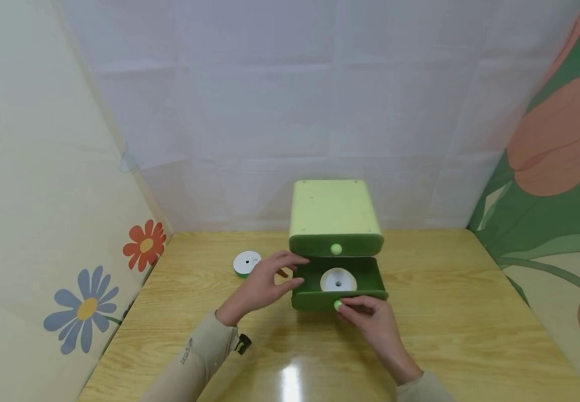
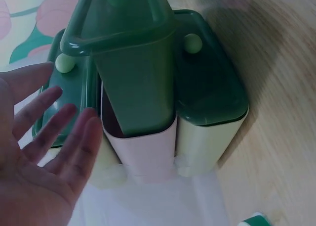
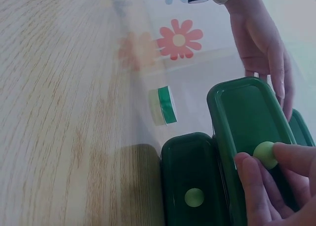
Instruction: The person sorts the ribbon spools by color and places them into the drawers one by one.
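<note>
A small drawer cabinet (image 1: 334, 206) with a pale green top and dark green fronts stands on the table. Its middle drawer (image 2: 140, 87) is pulled out, and a white spool (image 1: 330, 278) lies inside. My right hand (image 1: 376, 328) pinches that drawer's light green knob (image 3: 266, 155) between thumb and fingers. At the drawer's left side is my left hand (image 1: 266, 282), fingers spread and holding nothing; whether it touches the drawer I cannot tell. The upper knob (image 1: 336, 249) and lower knob (image 3: 194, 197) sit on drawers that are closed.
Left of the cabinet, a spool of green ribbon (image 1: 246, 261) with a white face lies flat on the wooden table (image 1: 451, 312). A pale sheet (image 1: 250, 111) hangs behind. Flower-patterned panels (image 1: 89, 307) border the left and right sides.
</note>
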`<state>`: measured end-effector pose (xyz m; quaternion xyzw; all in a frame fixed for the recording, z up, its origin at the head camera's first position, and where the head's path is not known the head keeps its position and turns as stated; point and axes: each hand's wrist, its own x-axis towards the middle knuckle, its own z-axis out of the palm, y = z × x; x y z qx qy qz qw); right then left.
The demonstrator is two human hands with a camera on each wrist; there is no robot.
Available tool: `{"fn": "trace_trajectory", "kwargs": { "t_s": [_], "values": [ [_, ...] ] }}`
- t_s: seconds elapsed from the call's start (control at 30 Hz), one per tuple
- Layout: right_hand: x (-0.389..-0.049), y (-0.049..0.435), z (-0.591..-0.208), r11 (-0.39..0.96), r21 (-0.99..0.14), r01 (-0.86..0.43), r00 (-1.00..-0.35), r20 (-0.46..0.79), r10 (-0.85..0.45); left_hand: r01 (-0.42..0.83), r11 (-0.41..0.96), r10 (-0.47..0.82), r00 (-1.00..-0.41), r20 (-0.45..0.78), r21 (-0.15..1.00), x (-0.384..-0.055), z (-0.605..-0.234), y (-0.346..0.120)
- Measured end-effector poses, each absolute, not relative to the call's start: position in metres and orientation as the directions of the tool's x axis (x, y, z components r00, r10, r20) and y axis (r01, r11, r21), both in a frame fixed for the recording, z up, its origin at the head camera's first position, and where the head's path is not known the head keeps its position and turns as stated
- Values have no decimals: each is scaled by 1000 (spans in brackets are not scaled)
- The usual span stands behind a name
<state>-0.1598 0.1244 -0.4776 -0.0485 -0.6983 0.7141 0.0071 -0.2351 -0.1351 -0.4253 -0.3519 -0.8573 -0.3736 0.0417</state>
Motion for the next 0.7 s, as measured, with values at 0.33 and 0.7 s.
{"fn": "trace_trajectory", "kwargs": {
  "t_s": [0.33, 0.7],
  "values": [
    [-159, 125, -478, -26, -999, 42, -997, -44, 68, 794, 472, 479, -596, 644, 384, -247, -400, -130],
    [-158, 124, -477, -34, -998, 59, -995, -62, 76, 719, 549, 475, -689, 548, 427, -284, -397, -121]
  ]
}}
